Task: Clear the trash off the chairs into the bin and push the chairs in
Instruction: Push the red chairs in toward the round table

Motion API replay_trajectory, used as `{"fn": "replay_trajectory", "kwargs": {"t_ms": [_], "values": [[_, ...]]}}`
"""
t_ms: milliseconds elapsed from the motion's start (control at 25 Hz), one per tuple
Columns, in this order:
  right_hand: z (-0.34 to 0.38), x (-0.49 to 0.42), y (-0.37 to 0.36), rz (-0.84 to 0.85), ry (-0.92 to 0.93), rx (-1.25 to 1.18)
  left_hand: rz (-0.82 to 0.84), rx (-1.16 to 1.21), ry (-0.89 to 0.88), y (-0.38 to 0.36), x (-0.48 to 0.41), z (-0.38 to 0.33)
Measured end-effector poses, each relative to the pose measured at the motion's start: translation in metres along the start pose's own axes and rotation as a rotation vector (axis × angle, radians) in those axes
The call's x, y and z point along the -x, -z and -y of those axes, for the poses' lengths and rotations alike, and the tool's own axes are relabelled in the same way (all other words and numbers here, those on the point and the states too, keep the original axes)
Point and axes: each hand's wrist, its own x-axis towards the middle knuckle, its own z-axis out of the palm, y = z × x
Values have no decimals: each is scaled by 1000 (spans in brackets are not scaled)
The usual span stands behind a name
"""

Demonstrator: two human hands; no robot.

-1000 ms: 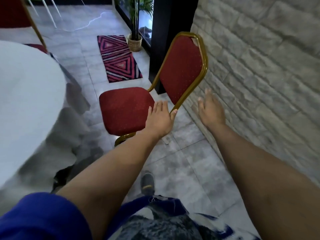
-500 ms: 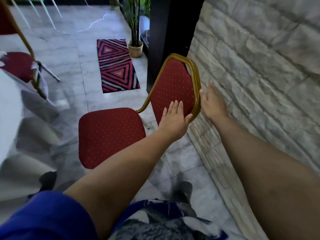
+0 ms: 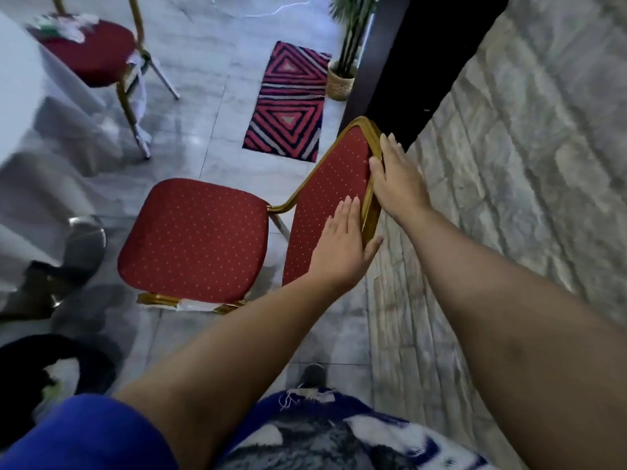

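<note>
A red chair (image 3: 193, 239) with a gold frame stands on the tiled floor, its seat bare. My left hand (image 3: 341, 247) lies flat on the front of its backrest (image 3: 325, 198), thumb hooked round the gold edge. My right hand (image 3: 397, 183) clasps the top rail, thumb in front and fingers behind. A second red chair (image 3: 91, 52) stands at the upper left with crumpled white and green trash (image 3: 64, 25) on its seat. A black-lined bin (image 3: 37, 371) shows at the lower left.
A table with a white cloth (image 3: 20, 106) fills the left side. A stone wall (image 3: 509, 198) runs close along the right, with a black pillar (image 3: 403, 62) behind the chair. A striped rug (image 3: 288, 103) and a potted plant (image 3: 342, 76) lie beyond.
Both hands have closed onto the backrest, the right one now over the top rail. My view has swung left and down, bringing in the second chair and the bin.
</note>
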Motion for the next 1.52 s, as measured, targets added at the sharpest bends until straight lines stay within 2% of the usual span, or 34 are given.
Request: {"fn": "replay_trajectory", "kwargs": {"t_ms": [80, 240, 600, 1040, 1520], "values": [[-3, -12, -2, 13, 96, 1, -71, 23, -6, -4, -1, -3], [-9, -22, -5, 0, 250, 29, -81, 81, -34, 0, 1, -2], [12, -28, -18, -24, 348, -27, -107, -72, -49, 15, 6, 18], [118, -52, -63, -15, 379, -124, -157, -190, 5, 96, 19, 97], [250, -84, -110, 25, 408, -57, -180, -225, 98, 173, 24, 214]]}}
